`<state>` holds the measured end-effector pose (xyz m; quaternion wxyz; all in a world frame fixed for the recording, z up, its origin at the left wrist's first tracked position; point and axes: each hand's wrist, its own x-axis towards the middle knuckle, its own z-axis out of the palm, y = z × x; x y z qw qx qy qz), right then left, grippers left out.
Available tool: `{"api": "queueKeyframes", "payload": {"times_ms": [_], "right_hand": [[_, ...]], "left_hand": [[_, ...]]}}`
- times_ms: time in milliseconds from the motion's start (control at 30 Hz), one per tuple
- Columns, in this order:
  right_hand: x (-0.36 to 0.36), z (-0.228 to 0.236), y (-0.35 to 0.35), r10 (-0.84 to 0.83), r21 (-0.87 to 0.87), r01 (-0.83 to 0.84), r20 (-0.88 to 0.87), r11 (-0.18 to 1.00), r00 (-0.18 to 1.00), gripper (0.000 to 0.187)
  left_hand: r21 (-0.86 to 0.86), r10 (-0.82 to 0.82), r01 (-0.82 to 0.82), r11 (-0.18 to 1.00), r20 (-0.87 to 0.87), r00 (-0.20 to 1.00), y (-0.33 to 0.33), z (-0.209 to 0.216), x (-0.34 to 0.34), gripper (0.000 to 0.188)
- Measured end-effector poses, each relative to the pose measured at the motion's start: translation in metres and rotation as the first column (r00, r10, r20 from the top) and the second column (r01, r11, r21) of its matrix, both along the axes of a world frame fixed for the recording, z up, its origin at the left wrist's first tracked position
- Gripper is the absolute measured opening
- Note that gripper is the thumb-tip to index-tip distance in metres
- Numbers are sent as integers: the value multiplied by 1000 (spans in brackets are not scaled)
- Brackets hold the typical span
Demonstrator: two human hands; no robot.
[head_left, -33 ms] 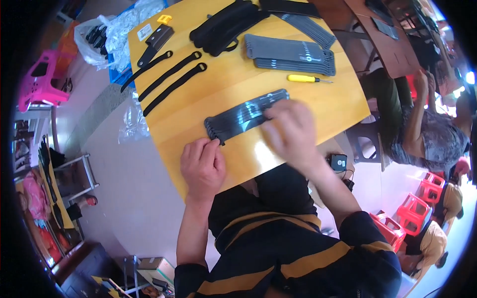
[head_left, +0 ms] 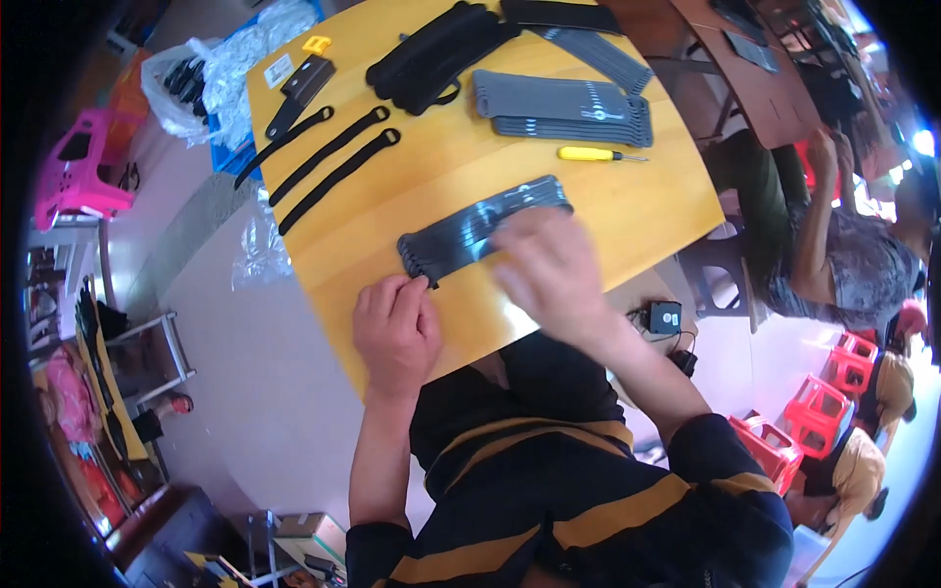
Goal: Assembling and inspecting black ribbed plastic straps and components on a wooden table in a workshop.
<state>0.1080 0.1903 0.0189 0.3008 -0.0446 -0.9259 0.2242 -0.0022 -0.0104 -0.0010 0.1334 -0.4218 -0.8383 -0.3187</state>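
A fanned stack of dark grey, shiny flat strips (head_left: pixel 470 235) lies slantwise on the yellow table before me; I cannot tell what kind they are. My left hand (head_left: pixel 397 328) is closed at its near left corner, thumb and forefinger pinching the edge. Over the right half hovers my right hand (head_left: pixel 549 269), smeared by motion. Its fingers are bent, but whether they touch or hold a strip cannot be made out. Further off lie similar grey strips in a pile (head_left: pixel 559 103). A yellow-handled screwdriver (head_left: pixel 588 154) rests on the near side of that pile.
Several black looped straps (head_left: pixel 338 176) lie at the table's left, beside a dark flat tool (head_left: pixel 302 93) and a small yellow piece (head_left: pixel 317 45). Black straps (head_left: pixel 431 59) are bundled at the back. A blue crate (head_left: pixel 227 147) with plastic bags stands left; a person (head_left: pixel 833 255) sits right.
My right hand has shifted slightly left along the stack. My left hand stays at the corner. The whole view has moved a little.
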Motion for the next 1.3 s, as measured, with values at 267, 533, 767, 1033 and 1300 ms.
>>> {"api": "queueKeyframes", "payload": {"times_ms": [267,533,767,1033,1300], "right_hand": [[9,-19,-55,153,67,-208,470,976,869,89],[29,-48,-9,12,49,-31,341,998,940,99],[47,-47,32,-179,57,170,338,984,924,100],[44,-53,26,-161,-47,183,293,982,942,103],[39,-63,32,-168,-27,181,269,983,948,106]], "left_hand": [[-41,-33,32,999,-29,999,1,-3,0,16],[-98,-87,86,991,-6,996,-8,-6,-3,15],[-130,-98,92,987,-38,994,-9,-9,-1,15],[-235,-146,138,962,-16,989,-26,-8,-3,27],[-364,-179,112,925,-155,971,-33,7,9,46]]}}
